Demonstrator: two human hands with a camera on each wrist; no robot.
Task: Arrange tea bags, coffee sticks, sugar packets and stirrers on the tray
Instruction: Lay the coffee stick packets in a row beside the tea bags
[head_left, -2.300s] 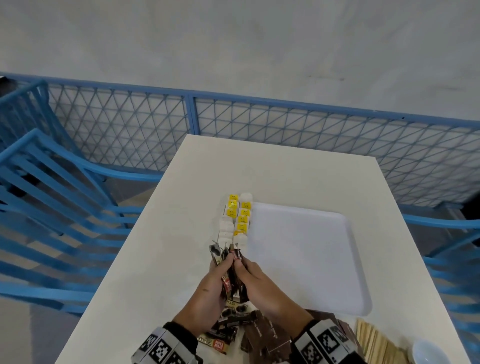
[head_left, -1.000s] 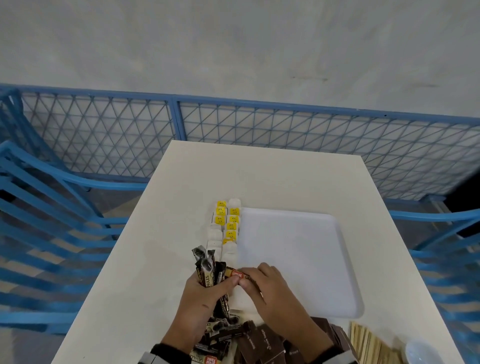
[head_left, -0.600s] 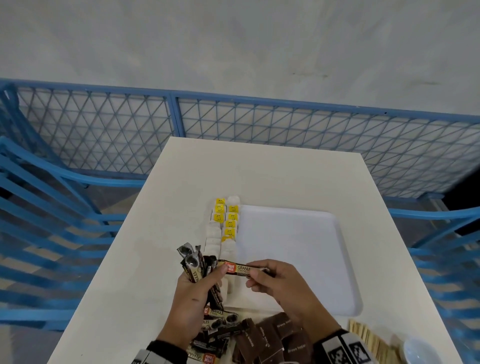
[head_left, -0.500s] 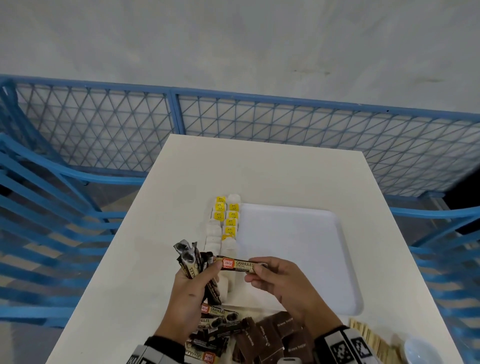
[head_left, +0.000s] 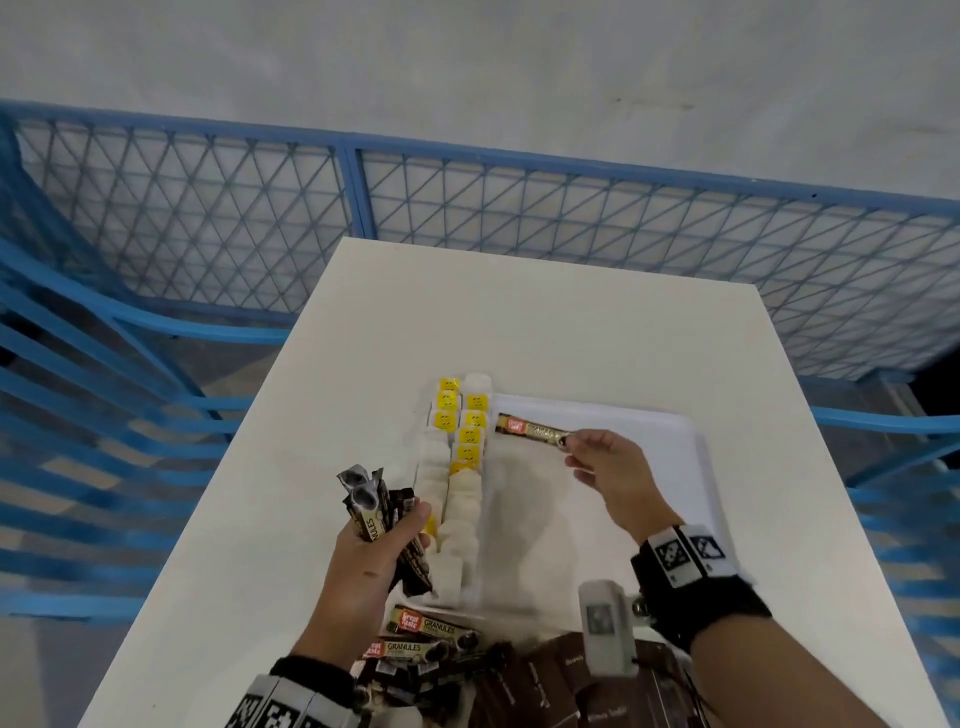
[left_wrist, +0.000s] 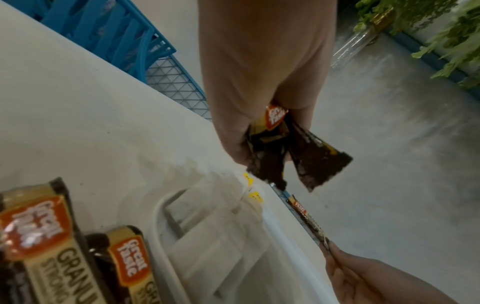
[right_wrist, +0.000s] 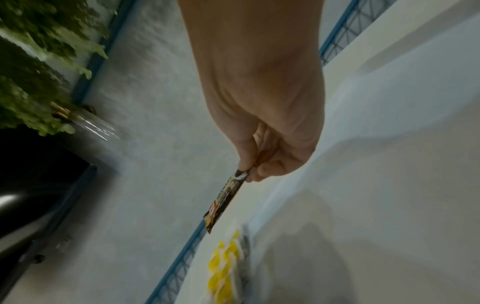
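The right hand (head_left: 608, 467) pinches one end of a single coffee stick (head_left: 530, 429) between thumb and fingertips, holding it out toward 11 o'clock so that the stick lies across the far left corner of the white tray (head_left: 691, 452), its free end just beside the tea bags (head_left: 470, 441); whether the stick touches the tray floor cannot be told from the head view, and the right wrist view shows the same stick (right_wrist: 225, 200) hanging from the pinch at a slant. The tea bags, white with yellow tags, run in two rows along the tray's left edge, from 12 o'clock down toward 6 o'clock. The left hand (head_left: 374, 551), at about 8 o'clock of the tray, is curled round a bundle of coffee sticks (head_left: 371, 512) that stand upright, fanned out above the fist; in the left wrist view their lower ends (left_wrist: 291, 156) poke out below the fingers. More loose coffee sticks (head_left: 426, 636) lie on the white surface (head_left: 363, 364) at 6 o'clock, close to the person, and beside them, toward 5 o'clock, lie dark brown packets (head_left: 545, 675) partly hidden by the right wrist camera. A blue mesh fence (head_left: 519, 208) stands beyond the far edge of the surface at 12 o'clock.
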